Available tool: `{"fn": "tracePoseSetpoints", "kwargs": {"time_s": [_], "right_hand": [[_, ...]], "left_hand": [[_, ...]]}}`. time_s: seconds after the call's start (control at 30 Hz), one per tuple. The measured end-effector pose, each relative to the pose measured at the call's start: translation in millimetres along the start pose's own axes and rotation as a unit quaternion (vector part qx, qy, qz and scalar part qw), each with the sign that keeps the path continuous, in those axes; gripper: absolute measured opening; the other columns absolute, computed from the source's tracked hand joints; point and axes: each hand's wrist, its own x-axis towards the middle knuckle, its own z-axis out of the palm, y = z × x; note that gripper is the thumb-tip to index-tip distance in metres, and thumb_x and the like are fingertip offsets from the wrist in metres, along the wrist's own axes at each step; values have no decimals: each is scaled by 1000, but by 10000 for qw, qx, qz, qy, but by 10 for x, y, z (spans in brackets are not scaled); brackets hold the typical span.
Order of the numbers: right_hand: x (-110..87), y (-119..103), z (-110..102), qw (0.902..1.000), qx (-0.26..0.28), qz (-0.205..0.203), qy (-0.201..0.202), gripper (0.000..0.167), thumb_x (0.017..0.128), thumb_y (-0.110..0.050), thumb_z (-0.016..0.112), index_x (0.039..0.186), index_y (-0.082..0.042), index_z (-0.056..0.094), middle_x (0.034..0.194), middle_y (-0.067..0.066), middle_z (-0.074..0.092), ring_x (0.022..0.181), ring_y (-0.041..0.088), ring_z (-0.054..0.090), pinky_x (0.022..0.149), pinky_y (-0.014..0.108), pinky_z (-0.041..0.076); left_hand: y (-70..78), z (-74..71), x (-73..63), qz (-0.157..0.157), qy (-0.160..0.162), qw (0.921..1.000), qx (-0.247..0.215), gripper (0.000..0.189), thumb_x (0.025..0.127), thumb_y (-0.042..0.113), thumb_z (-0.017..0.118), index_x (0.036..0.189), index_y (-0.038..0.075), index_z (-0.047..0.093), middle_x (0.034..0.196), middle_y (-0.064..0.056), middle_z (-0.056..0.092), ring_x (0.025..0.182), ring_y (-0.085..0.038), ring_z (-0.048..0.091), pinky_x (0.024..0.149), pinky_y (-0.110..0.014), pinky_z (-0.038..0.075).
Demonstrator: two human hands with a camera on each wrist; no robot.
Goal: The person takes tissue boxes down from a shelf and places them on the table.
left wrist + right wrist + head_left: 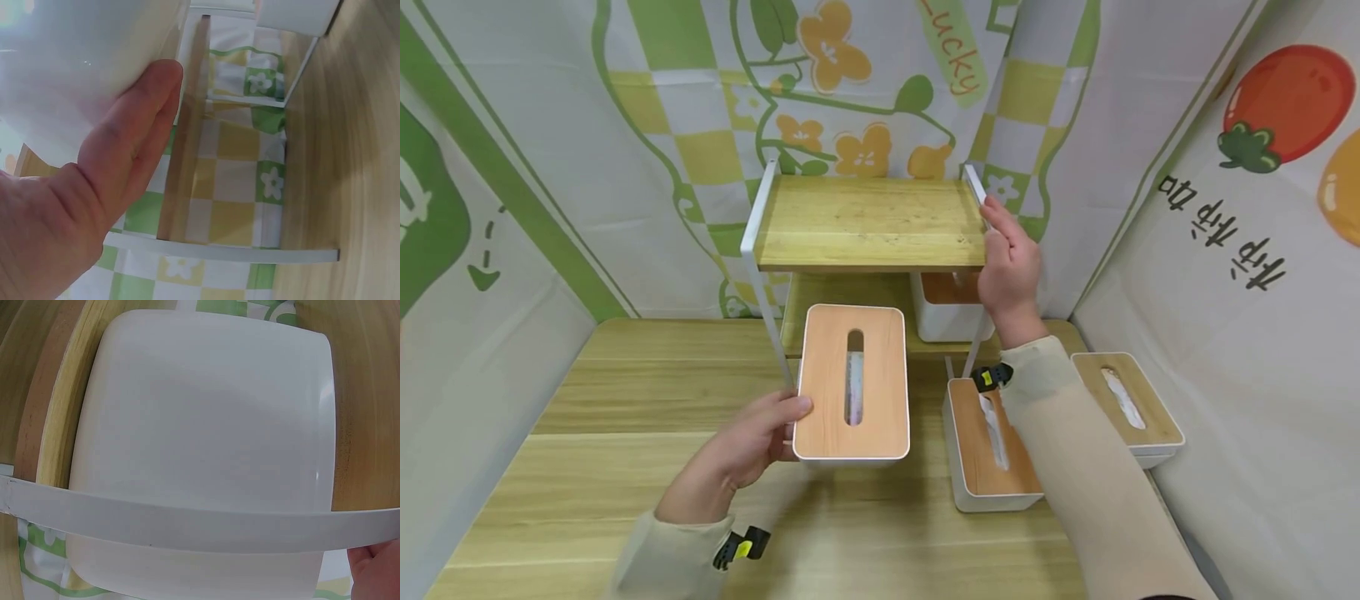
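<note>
My left hand [752,442] holds a white tissue box [886,383] with a wood-look lid, the thumb at the lid's left edge. The slot in the lid shows something pale inside. In the left wrist view, the fingers [134,119] lie along the box's white wall. This box is in front of a two-tier shelf [872,221] with wooden boards and a white metal frame. My right hand [1011,271] rests against the right side of that frame at the upper board, fingers stretched upward. Only its edge shows in the right wrist view.
Another tissue box [951,321] stands on the lower board at right; its white wall [206,412] fills the right wrist view. Two more are at right: one box [992,492] on the table [647,467] under my right forearm, another box [1157,408] by the right wall.
</note>
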Motion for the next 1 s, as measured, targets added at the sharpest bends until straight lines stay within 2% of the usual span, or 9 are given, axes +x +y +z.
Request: {"fn": "tracePoseSetpoints", "kwargs": {"time_s": [0.27,0.4,0.5,0.63,0.8,1.0], "right_hand": [[-3,1,2,10000,-35,26,-25,48,98,-21,36,136,-10,63,142,-14,53,73,15,48,42,27,22],[-10,3,9,10000,-37,14,-35,48,98,-21,36,136,-9,63,142,-15,53,73,15,49,42,26,22],[-13,0,16,10000,-18,3,-61,48,98,-20,36,136,-8,62,143,-14,53,65,18,42,41,26,22],[-10,-1,22,10000,5,-13,-68,48,98,-20,36,137,-6,62,143,-14,53,65,19,39,42,27,23],[-7,-5,16,10000,30,-40,-22,48,97,-18,37,135,-6,63,143,-9,54,71,15,44,43,26,22],[-11,-11,10,10000,30,-52,-3,47,97,-18,37,135,-6,63,142,-11,54,71,13,45,43,26,22]], "left_hand": [[-126,-7,-60,-154,72,9997,196,75,96,27,55,144,-20,20,110,-19,65,94,-25,69,78,-37,57],[-172,-7,-100,-226,137,9993,259,76,97,24,56,146,-19,17,122,-25,57,98,-29,67,81,-40,56],[-207,-26,-146,-330,184,9987,328,76,97,24,57,146,-18,17,128,-27,53,101,-30,66,83,-41,55],[-269,-68,-217,-533,284,9972,436,74,97,24,59,144,-18,20,122,-22,58,99,-29,66,81,-41,56],[-373,-139,-294,-689,370,9957,490,69,98,24,58,142,-19,24,109,-15,65,95,-26,67,78,-39,56],[-483,-237,-377,-791,326,9951,485,65,100,24,56,139,-20,28,105,-15,67,94,-28,67,77,-41,56]]}}
